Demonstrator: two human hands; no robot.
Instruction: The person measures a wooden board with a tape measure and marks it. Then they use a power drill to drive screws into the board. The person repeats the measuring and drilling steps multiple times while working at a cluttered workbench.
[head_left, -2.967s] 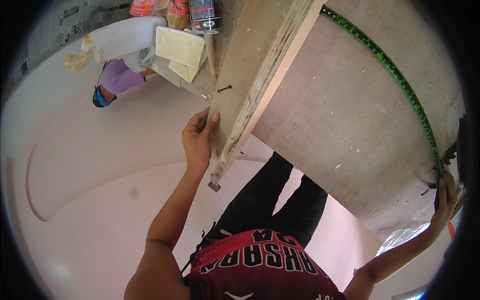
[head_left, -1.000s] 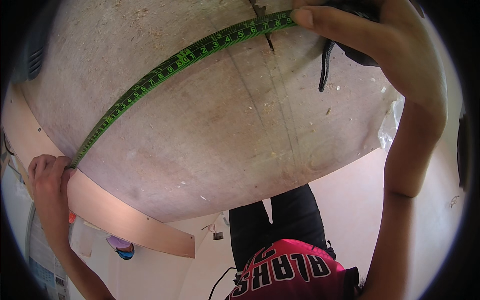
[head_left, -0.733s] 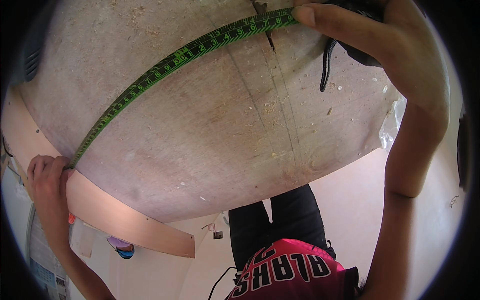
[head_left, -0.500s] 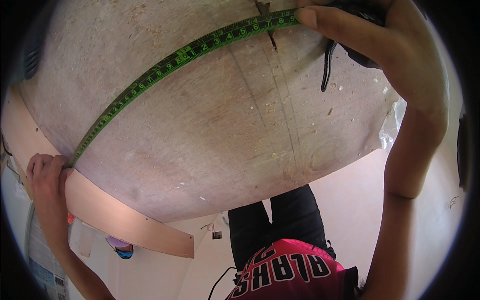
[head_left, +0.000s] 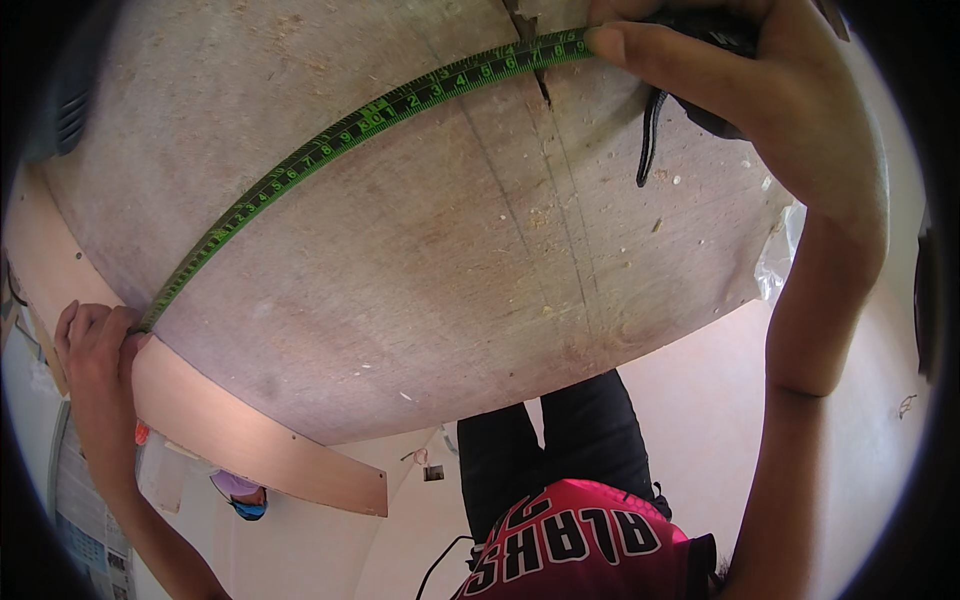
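Note:
A green and black tape measure blade [head_left: 340,140] runs in a curve across a wooden board [head_left: 380,260]. At the board's left edge my left hand [head_left: 100,345] pinches the end of the blade against a light wooden strip [head_left: 215,400]. My right hand [head_left: 740,90] grips the dark tape measure case [head_left: 705,118] at the far right, its thumb pressed on the blade where it leaves the case. From the case hangs a black wrist strap [head_left: 648,140]. Pencil lines and a dark split in the wood lie just below and left of that thumb.
Sawdust and small chips are scattered on the board. Clear plastic [head_left: 780,255] hangs at its right edge. A dark tool with vents [head_left: 68,115] rests at the far left. Below, newspaper sheets [head_left: 90,510] and a purple and blue item [head_left: 242,495] lie on the floor.
My right hand and the tape measure have shifted very slightly left. The blade has moved slightly with them, and my left hand keeps its place at the strip.

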